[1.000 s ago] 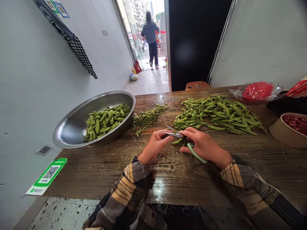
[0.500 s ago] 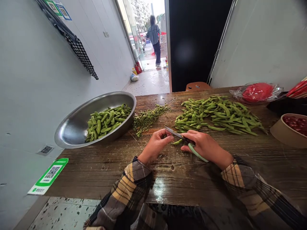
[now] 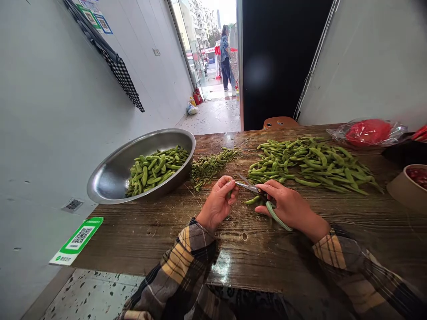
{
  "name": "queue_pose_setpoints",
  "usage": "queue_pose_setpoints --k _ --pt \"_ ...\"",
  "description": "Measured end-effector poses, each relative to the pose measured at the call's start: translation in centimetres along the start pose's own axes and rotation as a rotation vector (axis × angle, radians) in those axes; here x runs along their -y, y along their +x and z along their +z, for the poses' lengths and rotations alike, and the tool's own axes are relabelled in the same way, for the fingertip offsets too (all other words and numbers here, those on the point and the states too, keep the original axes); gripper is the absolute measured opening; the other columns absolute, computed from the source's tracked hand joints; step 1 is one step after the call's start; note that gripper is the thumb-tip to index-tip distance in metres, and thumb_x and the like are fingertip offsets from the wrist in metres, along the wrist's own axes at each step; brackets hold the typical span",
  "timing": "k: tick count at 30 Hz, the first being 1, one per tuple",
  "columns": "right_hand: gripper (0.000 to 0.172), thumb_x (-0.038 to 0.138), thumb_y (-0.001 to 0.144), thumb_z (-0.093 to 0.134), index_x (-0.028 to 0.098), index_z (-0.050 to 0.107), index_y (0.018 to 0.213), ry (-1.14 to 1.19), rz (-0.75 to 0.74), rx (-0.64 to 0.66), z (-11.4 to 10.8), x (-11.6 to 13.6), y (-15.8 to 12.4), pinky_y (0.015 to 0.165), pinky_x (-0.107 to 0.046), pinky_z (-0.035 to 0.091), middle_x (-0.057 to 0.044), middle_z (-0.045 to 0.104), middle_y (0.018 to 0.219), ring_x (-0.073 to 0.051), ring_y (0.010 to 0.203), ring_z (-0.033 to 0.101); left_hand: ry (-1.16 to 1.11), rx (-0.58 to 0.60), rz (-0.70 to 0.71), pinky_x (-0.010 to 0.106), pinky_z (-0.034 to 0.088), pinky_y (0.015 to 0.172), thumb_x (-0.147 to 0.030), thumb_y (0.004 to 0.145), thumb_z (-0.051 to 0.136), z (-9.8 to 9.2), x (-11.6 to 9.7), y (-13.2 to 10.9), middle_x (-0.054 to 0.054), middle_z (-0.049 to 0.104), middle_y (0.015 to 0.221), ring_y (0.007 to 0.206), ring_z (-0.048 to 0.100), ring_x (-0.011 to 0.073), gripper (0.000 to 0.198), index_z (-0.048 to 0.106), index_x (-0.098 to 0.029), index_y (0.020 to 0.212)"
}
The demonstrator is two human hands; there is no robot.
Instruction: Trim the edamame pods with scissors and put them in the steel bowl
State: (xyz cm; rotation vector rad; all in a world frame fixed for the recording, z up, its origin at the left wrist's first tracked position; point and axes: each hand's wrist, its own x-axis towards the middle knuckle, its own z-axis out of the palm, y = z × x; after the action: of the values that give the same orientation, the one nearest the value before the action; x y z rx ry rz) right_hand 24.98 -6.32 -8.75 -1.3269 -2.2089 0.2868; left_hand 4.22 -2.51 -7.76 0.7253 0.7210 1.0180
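My right hand grips green-handled scissors, blades apart and pointing left toward my left hand. That hand is closed, pinching a green soybean pod that mostly hides inside the fingers, right at the blade tips. Another pod lies on the wooden table under the scissors. Past my right hand spreads a heap of uncut pods. A steel bowl holding trimmed pods sits tilted at the table's left edge. A small mound of cut-off tips lies between bowl and heap.
A red item in a clear bag and a tan bowl of red pieces stand at the right. A stool sits behind the table. A person stands outside the doorway. A checked cloth hangs on the left wall.
The scissors' blades closed and have parted again at my left fingertips. The view has shifted slightly. The person in the doorway has walked farther outside.
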Motion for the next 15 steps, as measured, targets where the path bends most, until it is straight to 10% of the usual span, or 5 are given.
queue_pose_setpoints --k 15 --pt "0.038 0.044 0.086 0.060 0.021 0.059 0.116 0.026 0.008 -0.076 0.01 -0.23 0.03 0.071 -0.034 0.051 -0.009 0.066 0.099 -0.023 0.084 0.065 0.039 -0.010 -0.040 0.012 0.036 0.047 -0.024 0.070 0.075 0.40 0.54 -0.08 -0.001 0.059 0.072 0.055 0.050 0.0035 0.027 0.057 -0.016 0.088"
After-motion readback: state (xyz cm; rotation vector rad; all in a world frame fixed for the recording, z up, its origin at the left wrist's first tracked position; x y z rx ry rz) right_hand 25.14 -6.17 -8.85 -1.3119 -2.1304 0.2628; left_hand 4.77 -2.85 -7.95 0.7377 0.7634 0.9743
